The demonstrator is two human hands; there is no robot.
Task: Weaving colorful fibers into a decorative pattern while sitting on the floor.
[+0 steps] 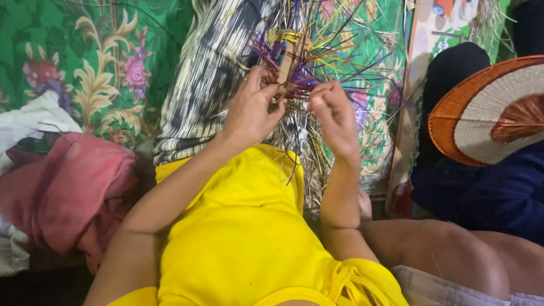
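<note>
My left hand [253, 107] and my right hand [335, 118] are both closed on thin strands of a half-woven piece [294, 59] made of purple, yellow and pale straw strips. The piece rests over my lap against a black-and-white patterned cloth [207, 73]. Loose strips fan out from the woven part in all directions and hang down between my hands. My fingertips pinch strands near the woven core. I wear a yellow garment [238, 232].
A green floral cloth [102, 62] covers the floor. Crumpled pink cloth [68, 187] and white cloth [34, 119] lie at the left. A woven orange-and-white fan [487, 113] lies at the right beside a person's bare leg [447, 249] and dark blue fabric [498, 192].
</note>
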